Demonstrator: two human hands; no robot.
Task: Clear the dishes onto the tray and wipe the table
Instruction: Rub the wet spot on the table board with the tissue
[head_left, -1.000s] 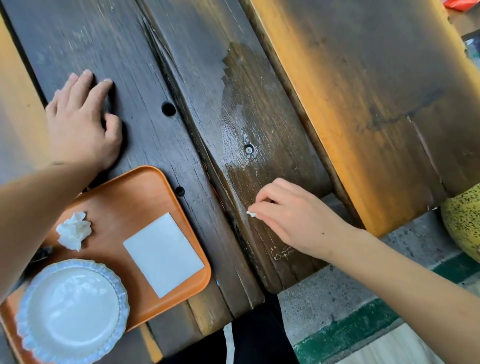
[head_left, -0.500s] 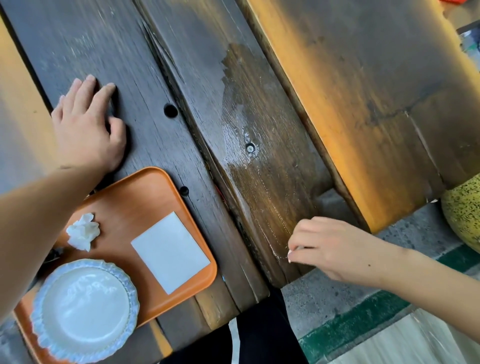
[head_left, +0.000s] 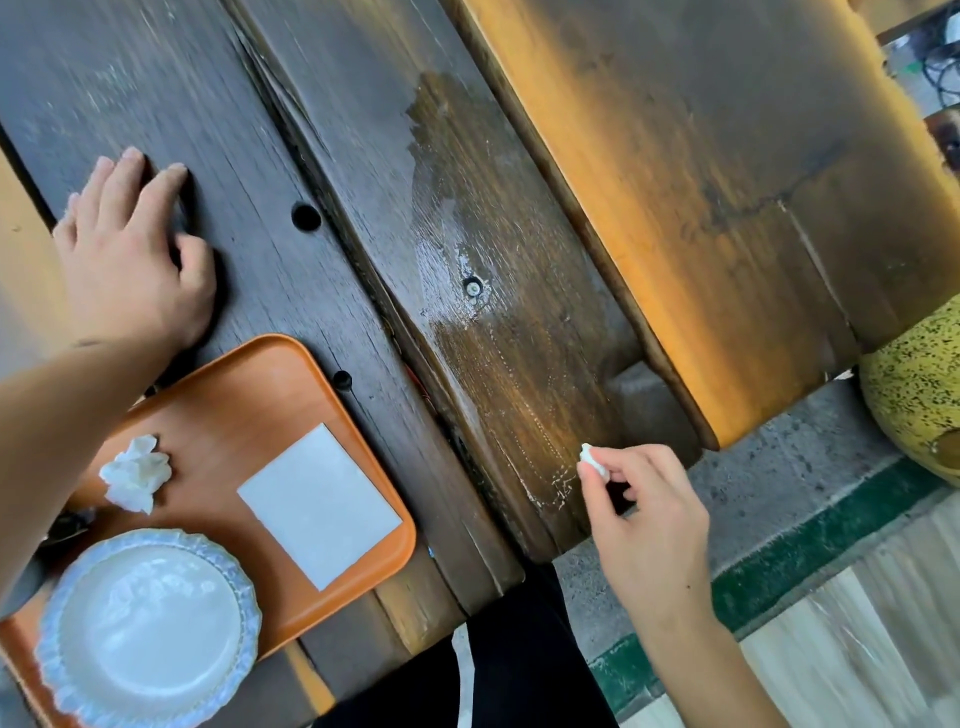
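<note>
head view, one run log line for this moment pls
left hand: flat on table | right hand: pinching small white wad at near edge | tray: plate, crumpled tissue, white card

The orange tray (head_left: 291, 395) and the white plate (head_left: 148, 629) on it are running off the lower left of the frame, and the left forearm is covering the tray's far corner. A dark object (head_left: 70, 525) is peeking out beside the forearm, too hidden to identify. The speckled yellow object (head_left: 914, 410) is being cut off at the right edge.
</note>
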